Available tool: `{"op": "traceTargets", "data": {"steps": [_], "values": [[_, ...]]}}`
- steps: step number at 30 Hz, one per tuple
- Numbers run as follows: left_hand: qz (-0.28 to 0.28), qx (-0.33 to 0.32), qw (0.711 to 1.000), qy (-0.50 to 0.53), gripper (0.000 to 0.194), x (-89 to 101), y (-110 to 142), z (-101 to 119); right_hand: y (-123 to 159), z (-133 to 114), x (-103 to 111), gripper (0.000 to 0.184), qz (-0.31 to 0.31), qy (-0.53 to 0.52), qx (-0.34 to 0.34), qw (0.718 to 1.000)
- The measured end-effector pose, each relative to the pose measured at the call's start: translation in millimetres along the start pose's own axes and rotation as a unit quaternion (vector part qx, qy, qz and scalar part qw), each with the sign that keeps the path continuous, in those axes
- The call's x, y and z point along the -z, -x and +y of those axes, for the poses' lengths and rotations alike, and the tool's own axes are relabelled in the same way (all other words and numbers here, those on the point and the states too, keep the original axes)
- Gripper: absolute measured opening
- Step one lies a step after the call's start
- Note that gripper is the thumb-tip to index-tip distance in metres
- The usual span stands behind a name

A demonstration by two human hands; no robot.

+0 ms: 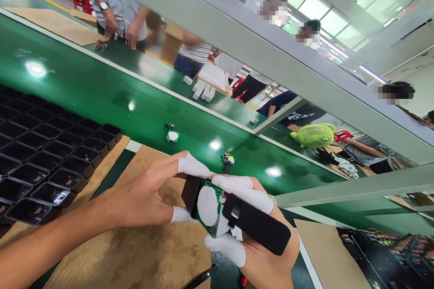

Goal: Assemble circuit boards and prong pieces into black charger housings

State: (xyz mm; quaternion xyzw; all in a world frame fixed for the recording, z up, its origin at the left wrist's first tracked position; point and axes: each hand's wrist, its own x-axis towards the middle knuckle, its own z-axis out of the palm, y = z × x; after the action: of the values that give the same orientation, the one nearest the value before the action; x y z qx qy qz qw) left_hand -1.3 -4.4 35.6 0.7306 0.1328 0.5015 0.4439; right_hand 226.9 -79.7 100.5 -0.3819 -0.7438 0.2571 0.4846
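Note:
Between thumb and finger, both in white finger cots, my left hand (149,189) grips a small black plastic case (190,195). A green circuit board (217,194) with a round white pad (207,206) stands at the case's mouth; how deep it sits I cannot tell. My right hand (271,235), also in finger cots, is closed around the board's other side. Across that palm lies a flat black cover (261,226) with a small metal clip (233,213). A bit of red wire shows between cover and board.
Many open black cases (54,149) stand in rows at left. Circuit boards (172,136) lie on the green belt. A brown board (142,257) is below my hands, with a dark pen-like tool (200,277). Metal frame bars cross ahead. Co-workers and a green fan (315,135) are beyond.

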Motion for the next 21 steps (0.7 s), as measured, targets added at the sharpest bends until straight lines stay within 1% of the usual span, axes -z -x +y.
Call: {"op": "traceTargets", "data": {"steps": [3, 6, 9, 12, 17, 21], "values": [[0.003, -0.010, 1.000, 0.012, 0.067, -0.3, -0.6, 0.1, -0.6, -0.3, 1.2, 0.071, -0.013, 0.023, 0.009, 1.000], [0.002, 0.000, 1.000, 0.004, 0.070, 0.3, -0.6, 1.2, -0.6, -1.5, 1.3, 0.068, -0.012, 0.034, 0.003, 0.999], [0.001, 0.008, 1.000, -0.005, 0.065, 0.5, -1.2, 2.7, -0.6, -2.0, 1.0, 0.065, -0.013, 0.041, 0.001, 0.999], [0.002, -0.003, 1.000, -0.003, 0.059, 0.2, -2.8, 4.2, -1.2, -1.4, 1.1, 0.063, -0.019, 0.051, 0.010, 0.998], [0.001, -0.009, 1.000, -0.014, 0.060, 0.0, -3.1, 4.1, -2.0, -0.3, 0.9, 0.064, -0.016, 0.061, 0.010, 0.998], [0.002, 0.000, 1.000, -0.026, 0.057, -0.1, -2.2, 2.8, -2.3, 0.3, 0.1, 0.067, -0.014, 0.051, 0.018, 0.998]]}}
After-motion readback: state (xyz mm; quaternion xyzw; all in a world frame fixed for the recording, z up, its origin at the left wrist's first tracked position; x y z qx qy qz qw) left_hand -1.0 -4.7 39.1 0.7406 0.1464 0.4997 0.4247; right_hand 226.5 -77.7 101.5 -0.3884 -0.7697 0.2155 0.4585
